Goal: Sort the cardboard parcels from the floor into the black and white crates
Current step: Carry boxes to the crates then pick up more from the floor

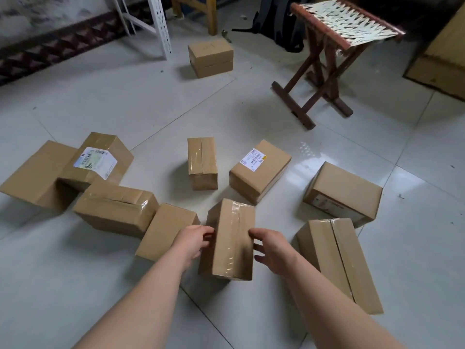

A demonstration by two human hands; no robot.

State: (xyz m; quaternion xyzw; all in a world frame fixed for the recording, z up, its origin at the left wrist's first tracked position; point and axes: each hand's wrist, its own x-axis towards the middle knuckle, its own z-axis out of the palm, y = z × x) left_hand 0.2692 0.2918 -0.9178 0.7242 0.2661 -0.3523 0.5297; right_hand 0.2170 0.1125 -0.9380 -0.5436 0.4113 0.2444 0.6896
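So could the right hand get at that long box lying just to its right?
Probably yes. The long box lies close beside the right hand, with only bare floor between them and nothing stacked on it. The hand is at the taped parcel now, though.

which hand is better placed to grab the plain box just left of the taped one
Left. The left hand sits right beside the plain box; the right hand is across the taped parcel.
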